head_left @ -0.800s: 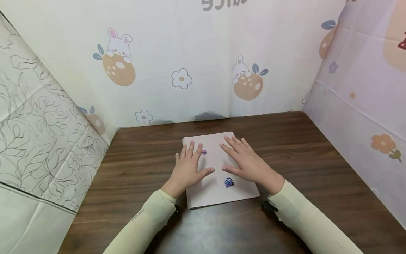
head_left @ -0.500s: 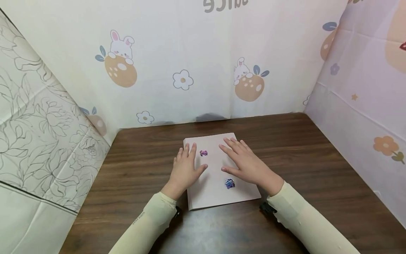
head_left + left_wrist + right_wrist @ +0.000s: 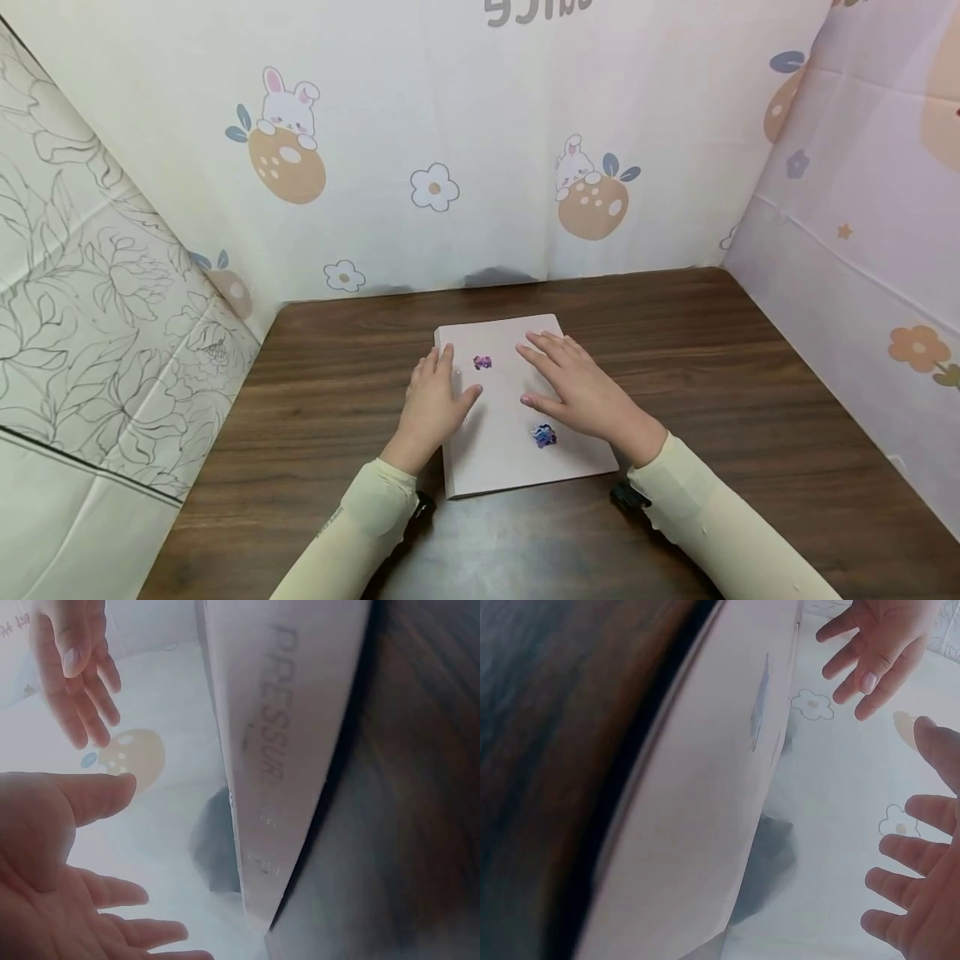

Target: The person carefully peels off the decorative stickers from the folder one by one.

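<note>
A pale pinkish book [image 3: 501, 454] lies flat on the brown table, its left edge thicker, like a spine. Letters reading "PRESSUR" run along that edge [image 3: 279, 712] in the left wrist view. Its top bears a small pink-purple picture [image 3: 482, 362] and a blue-purple one [image 3: 543, 435]. My left hand [image 3: 431, 404] hovers over the left side, fingers extended and thumb spread. Over the right side, my right hand [image 3: 588, 387] hovers with fingers apart. Both wrist views show space between the hands and the book, and neither hand holds anything.
The wood-grained table [image 3: 337, 367] extends around the book on every side. Behind it hangs a white cloth [image 3: 480, 100] printed with rabbits and flowers. More printed cloth stands at left and right. A dark strap [image 3: 630, 497] shows under the right wrist.
My left hand has drawn left and slightly back, uncovering the pink-purple picture, and its fingers have come closer together. My right hand has shifted only slightly. The book has stayed in place.
</note>
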